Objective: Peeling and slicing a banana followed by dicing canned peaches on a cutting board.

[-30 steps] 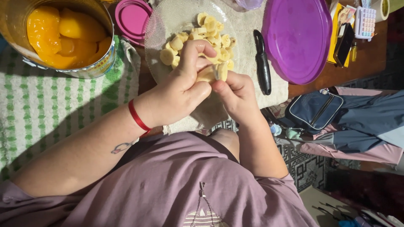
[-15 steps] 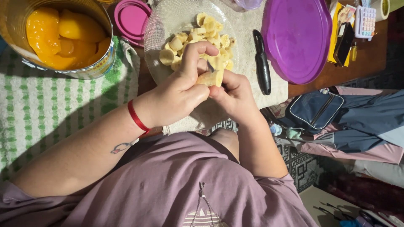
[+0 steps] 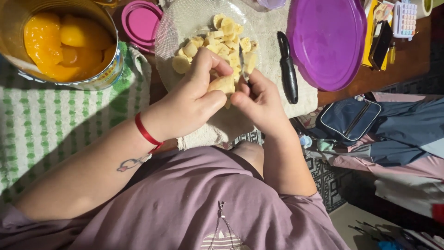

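At frame centre, above the glass plate (image 3: pixel 175 32) of slices, the left hand (image 3: pixel 185 106) grips a banana (image 3: pixel 223 84); the right hand (image 3: pixel 259 99) closes on a small knife (image 3: pixel 241 65). Slicing seems underway; next cut needs fingertips clear.

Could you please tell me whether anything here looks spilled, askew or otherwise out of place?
Nothing stands out. The pale banana chunks sit inside the clear glass plate, the left hand holds a banana piece, the right hand a small knife, and the black-handled tool lies flat.
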